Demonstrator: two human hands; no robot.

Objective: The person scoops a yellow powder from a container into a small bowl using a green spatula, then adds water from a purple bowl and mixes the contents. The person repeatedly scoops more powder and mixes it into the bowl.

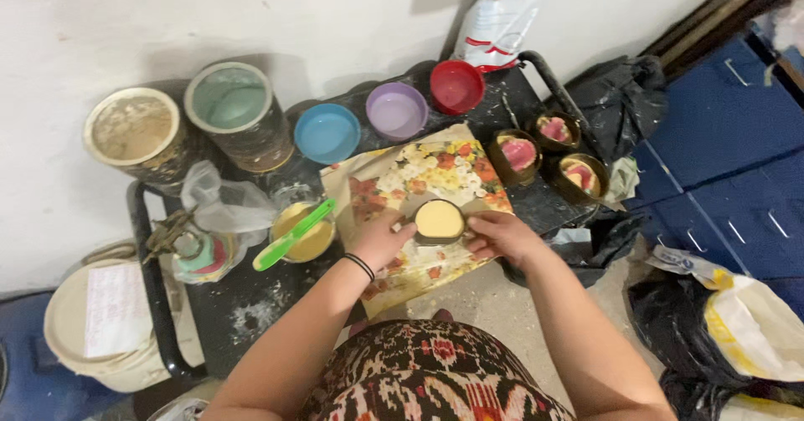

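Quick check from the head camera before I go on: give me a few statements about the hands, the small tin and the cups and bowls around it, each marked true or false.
1. Both hands, left hand and right hand, touch the small round tin of pale yellow fill. True.
2. The tin sits on bare black tabletop. False: it sits on a floral sheet.
3. A green spatula rests in the glass cup of yellow mix. True.
4. The red bowl lies between the blue bowl and the purple bowl. False: purple is in the middle.
5. Three dark tins with pink fill stand to the right of the sheet. True.
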